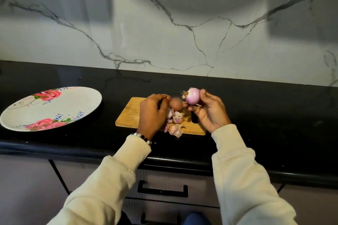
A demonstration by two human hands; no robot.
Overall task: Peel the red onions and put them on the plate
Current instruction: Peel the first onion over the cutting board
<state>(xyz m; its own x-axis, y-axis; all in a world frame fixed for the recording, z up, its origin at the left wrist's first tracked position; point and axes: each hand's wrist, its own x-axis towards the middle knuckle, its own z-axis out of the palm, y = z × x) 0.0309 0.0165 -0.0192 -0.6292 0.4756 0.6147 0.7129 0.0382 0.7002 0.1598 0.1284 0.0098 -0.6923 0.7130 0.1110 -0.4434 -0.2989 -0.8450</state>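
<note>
Black counter (256, 107), marble wall behind. Right hand (210, 113) grips a peeled onion (193, 96) above the cutting board (128, 117). Left hand (152, 113) curls beside an unpeeled onion (176, 104); grip unclear. Plate (22, 115) empty, far left. Likely next: carry the peeled one over.

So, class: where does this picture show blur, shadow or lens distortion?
Head view: the brown unpeeled onion beside the left hand is motion-blurred; broad soft shadows cross the white marble wall; the black countertop edge bows from wide-angle distortion.
</note>
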